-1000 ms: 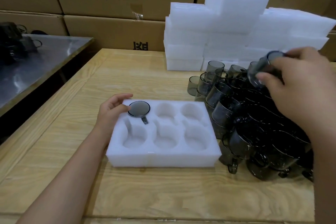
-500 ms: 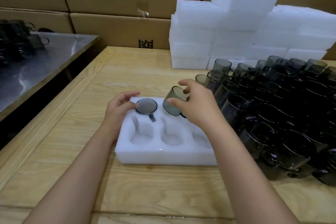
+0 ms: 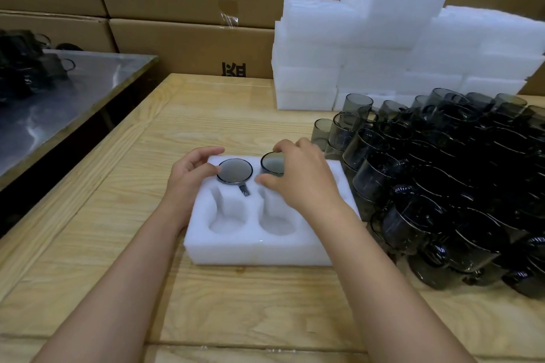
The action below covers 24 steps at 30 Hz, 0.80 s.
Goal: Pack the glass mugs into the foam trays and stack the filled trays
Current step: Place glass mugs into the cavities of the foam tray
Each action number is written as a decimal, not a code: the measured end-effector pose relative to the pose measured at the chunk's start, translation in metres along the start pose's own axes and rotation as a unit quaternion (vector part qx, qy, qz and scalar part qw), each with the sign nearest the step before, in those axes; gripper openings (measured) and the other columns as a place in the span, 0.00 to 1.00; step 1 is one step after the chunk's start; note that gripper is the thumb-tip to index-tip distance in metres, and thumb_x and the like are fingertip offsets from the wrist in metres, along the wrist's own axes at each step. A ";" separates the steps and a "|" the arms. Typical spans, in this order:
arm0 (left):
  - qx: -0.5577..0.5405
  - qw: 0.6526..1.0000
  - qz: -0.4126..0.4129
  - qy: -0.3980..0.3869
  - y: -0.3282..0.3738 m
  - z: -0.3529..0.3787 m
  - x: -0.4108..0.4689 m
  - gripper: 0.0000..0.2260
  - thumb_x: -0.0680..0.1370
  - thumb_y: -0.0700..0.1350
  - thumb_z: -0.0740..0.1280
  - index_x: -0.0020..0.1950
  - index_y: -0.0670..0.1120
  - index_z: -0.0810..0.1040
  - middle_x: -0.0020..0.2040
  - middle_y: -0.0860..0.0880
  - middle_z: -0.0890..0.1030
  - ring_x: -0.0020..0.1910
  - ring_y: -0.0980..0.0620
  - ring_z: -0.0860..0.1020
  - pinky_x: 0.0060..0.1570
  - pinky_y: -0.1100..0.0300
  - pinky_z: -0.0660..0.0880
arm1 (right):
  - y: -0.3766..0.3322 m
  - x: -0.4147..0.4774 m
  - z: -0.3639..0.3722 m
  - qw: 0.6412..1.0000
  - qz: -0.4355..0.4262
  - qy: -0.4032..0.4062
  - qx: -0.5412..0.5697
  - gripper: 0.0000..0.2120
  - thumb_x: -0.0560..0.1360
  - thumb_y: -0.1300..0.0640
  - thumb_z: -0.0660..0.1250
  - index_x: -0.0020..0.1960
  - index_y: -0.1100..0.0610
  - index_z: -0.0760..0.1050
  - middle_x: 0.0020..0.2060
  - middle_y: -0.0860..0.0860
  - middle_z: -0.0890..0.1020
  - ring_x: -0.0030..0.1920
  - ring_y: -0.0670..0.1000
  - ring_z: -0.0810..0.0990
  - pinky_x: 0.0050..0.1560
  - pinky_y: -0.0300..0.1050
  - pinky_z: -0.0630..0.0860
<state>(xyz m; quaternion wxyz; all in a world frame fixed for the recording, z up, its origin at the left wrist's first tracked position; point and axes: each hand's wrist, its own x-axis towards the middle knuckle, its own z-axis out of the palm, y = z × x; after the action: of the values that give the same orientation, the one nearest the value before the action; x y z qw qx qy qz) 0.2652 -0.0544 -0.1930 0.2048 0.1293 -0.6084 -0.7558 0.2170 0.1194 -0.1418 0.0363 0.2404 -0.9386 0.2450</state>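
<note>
A white foam tray point(image 3: 259, 249) with round pockets lies on the wooden table in front of me. One smoky grey glass mug point(image 3: 235, 171) sits sunk in the far left pocket, handle toward me. My left hand point(image 3: 188, 178) rests on the tray's far left corner, fingers curled at that mug's rim. A second mug point(image 3: 272, 163) sits in the far middle pocket; my right hand point(image 3: 298, 175) grips its rim from above and hides the right-hand pockets. The two near pockets I can see hold nothing.
A dense crowd of dark glass mugs point(image 3: 442, 185) fills the table to the right of the tray. White foam trays point(image 3: 383, 47) are stacked at the back, with cardboard boxes point(image 3: 191, 38) behind. A steel table point(image 3: 59, 103) stands at the left.
My right hand took a mug from the crowd, carried it left and lowered it into the far middle pocket. My left hand stayed at the first mug.
</note>
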 end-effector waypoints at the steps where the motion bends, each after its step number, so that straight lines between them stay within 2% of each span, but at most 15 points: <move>1: 0.001 1.000 0.001 -0.001 0.000 0.000 0.000 0.13 0.69 0.33 0.65 0.51 0.43 0.80 0.32 0.54 0.77 0.31 0.55 0.77 0.31 0.67 0.74 | 0.001 0.000 0.000 1.000 0.000 -0.002 -0.001 0.27 0.70 0.42 0.70 0.64 0.54 0.70 0.57 0.53 0.71 0.61 0.55 0.65 0.52 0.44 0.63; 3: 0.004 1.000 0.003 -0.003 0.001 0.001 -0.001 0.13 0.69 0.33 0.65 0.51 0.43 0.80 0.30 0.56 0.77 0.30 0.56 0.76 0.30 0.68 0.73 | 0.003 0.000 0.001 1.000 -0.006 0.001 -0.004 0.29 0.71 0.38 0.67 0.65 0.54 0.69 0.59 0.53 0.71 0.62 0.55 0.65 0.56 0.45 0.64; 5: 0.009 1.000 0.005 0.001 0.002 0.002 -0.001 0.13 0.71 0.32 0.64 0.51 0.43 0.80 0.30 0.56 0.77 0.29 0.57 0.76 0.29 0.68 0.73 | 0.001 -0.001 0.004 1.000 -0.024 -0.005 -0.011 0.31 0.74 0.35 0.60 0.68 0.56 0.66 0.67 0.54 0.66 0.69 0.55 0.60 0.65 0.49 0.62; 7: 0.008 1.000 -0.001 0.005 0.002 0.002 -0.001 0.14 0.74 0.29 0.61 0.52 0.42 0.80 0.33 0.51 0.78 0.30 0.56 0.77 0.29 0.67 0.74 | -0.001 -0.005 0.011 0.996 -0.054 -0.054 -0.044 0.34 0.77 0.35 0.50 0.75 0.54 0.54 0.76 0.49 0.52 0.76 0.50 0.45 0.73 0.54 0.47; 9: 0.004 1.000 -0.006 0.004 0.002 0.002 -0.001 0.14 0.74 0.29 0.60 0.53 0.42 0.80 0.35 0.49 0.79 0.31 0.55 0.79 0.30 0.66 0.75 | 0.001 -0.008 0.018 0.986 -0.078 -0.106 -0.106 0.33 0.78 0.35 0.42 0.77 0.50 0.43 0.77 0.45 0.43 0.75 0.47 0.36 0.72 0.57 0.33; 10: 0.003 1.000 -0.006 0.002 0.001 0.002 -0.001 0.14 0.74 0.29 0.60 0.53 0.42 0.80 0.34 0.50 0.79 0.31 0.55 0.79 0.30 0.65 0.75 | 0.002 -0.007 0.020 0.981 -0.076 -0.126 -0.124 0.32 0.78 0.36 0.40 0.77 0.50 0.41 0.76 0.44 0.41 0.75 0.46 0.35 0.71 0.57 0.30; 14: 0.007 1.000 -0.004 0.000 0.000 0.000 0.001 0.15 0.74 0.29 0.60 0.52 0.43 0.80 0.32 0.54 0.80 0.31 0.56 0.79 0.31 0.66 0.75 | 0.002 -0.003 0.021 0.976 -0.051 -0.173 -0.125 0.32 0.79 0.37 0.38 0.77 0.51 0.38 0.76 0.44 0.38 0.74 0.45 0.34 0.72 0.55 0.31; 17: 0.007 1.000 -0.009 -0.002 0.000 -0.001 0.001 0.15 0.74 0.30 0.60 0.52 0.44 0.80 0.33 0.54 0.80 0.32 0.55 0.79 0.31 0.65 0.76 | 0.003 -0.005 0.021 0.977 -0.057 -0.167 -0.122 0.32 0.79 0.37 0.38 0.77 0.51 0.39 0.76 0.45 0.38 0.75 0.46 0.34 0.72 0.55 0.32; 20: 0.004 1.000 -0.016 0.001 0.000 -0.001 0.001 0.15 0.74 0.30 0.60 0.52 0.45 0.81 0.35 0.49 0.79 0.32 0.53 0.79 0.31 0.63 0.76 | 0.002 -0.009 0.019 0.983 -0.059 -0.147 -0.095 0.31 0.79 0.38 0.41 0.77 0.52 0.43 0.77 0.46 0.42 0.75 0.47 0.37 0.73 0.55 0.34; 22: 0.008 1.000 -0.020 0.006 0.000 0.000 0.001 0.15 0.74 0.30 0.61 0.52 0.45 0.81 0.37 0.46 0.77 0.32 0.52 0.78 0.31 0.63 0.75 | 0.002 -0.011 0.015 0.992 -0.047 -0.079 -0.082 0.30 0.80 0.40 0.46 0.76 0.56 0.50 0.77 0.49 0.50 0.76 0.49 0.42 0.72 0.55 0.37; 24: 0.010 1.000 -0.023 0.008 0.000 -0.001 0.001 0.15 0.74 0.30 0.61 0.51 0.46 0.81 0.38 0.45 0.75 0.31 0.51 0.76 0.30 0.64 0.74 | 0.007 -0.011 0.005 0.991 -0.017 0.047 -0.122 0.28 0.80 0.43 0.51 0.73 0.58 0.58 0.75 0.52 0.58 0.76 0.52 0.46 0.72 0.58 0.36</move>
<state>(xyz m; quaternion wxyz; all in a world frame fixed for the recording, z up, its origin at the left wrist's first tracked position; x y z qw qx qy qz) 0.2648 -0.0552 -0.1933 0.1914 0.1513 -0.6112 -0.7529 0.2236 0.1265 -0.1514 0.1131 0.2387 -0.9544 0.1394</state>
